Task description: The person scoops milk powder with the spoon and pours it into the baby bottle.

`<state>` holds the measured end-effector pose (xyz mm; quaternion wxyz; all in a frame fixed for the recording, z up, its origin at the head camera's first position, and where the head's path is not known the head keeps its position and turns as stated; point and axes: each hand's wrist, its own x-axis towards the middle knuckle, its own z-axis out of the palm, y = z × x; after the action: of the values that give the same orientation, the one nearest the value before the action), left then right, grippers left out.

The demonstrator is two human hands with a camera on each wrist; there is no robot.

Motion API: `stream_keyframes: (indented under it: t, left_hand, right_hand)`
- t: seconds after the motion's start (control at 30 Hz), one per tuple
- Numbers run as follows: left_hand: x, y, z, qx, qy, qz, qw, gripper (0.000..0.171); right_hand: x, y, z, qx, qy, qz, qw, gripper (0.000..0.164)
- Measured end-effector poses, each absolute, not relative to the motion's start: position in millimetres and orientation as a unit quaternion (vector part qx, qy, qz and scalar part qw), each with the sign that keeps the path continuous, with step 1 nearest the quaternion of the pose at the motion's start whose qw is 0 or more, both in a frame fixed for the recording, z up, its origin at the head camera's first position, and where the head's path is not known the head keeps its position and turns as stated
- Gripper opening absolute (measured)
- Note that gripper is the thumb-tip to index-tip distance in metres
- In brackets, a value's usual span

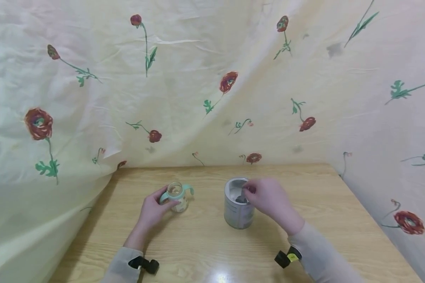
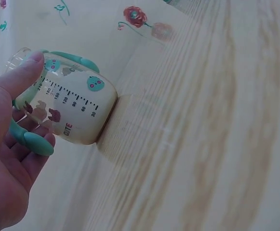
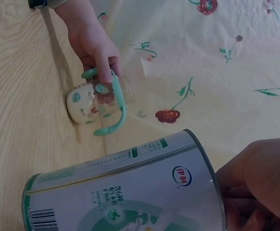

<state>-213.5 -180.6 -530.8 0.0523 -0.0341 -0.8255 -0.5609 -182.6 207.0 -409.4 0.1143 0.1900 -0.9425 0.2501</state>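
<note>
A clear baby bottle point(image 2: 77, 106) with mint-green handles, a printed scale and cartoon figures stands upright on the table, its top uncovered. My left hand point(image 1: 154, 208) grips it from the left side, thumb in front. Pale contents show in the bottle's lower part in the right wrist view. To the right stands an open milk powder can point(image 1: 239, 214), grey-white with a metal rim. Over its right rim, my right hand point(image 1: 269, 196) pinches a small dark scoop point(image 1: 241, 199) inside the can. The fingers hide most of the scoop's handle.
The light wooden table point(image 1: 198, 251) carries both containers, with a gap between them. A flowered cloth point(image 1: 184, 98) hangs behind the table and along both sides. Black cameras are strapped to both wrists.
</note>
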Motion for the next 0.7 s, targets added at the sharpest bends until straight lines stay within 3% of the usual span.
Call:
stream_keyframes:
  t: [0.23, 0.47, 0.7]
  left_hand:
    - [-215.6, -183.2, -528.1, -0.047, -0.814, -0.577, 0.038, 0.083]
    - [-218.0, -186.8, -528.4, -0.07, -0.833, -0.549, 0.004, 0.097]
    - [-209.1, -212.2, -515.6, -0.128, -0.885, -0.447, 0.033, 0.097]
  right_hand:
    - [-190.6, 205.5, -408.9, 0.161, -0.954, 0.228, 0.111, 0.016]
    - [-192.7, 216.3, -415.2, 0.14, -0.949, 0.248, 0.133, 0.035]
    - [-192.7, 242.7, -419.4, 0.131, -0.934, 0.267, 0.198, 0.033]
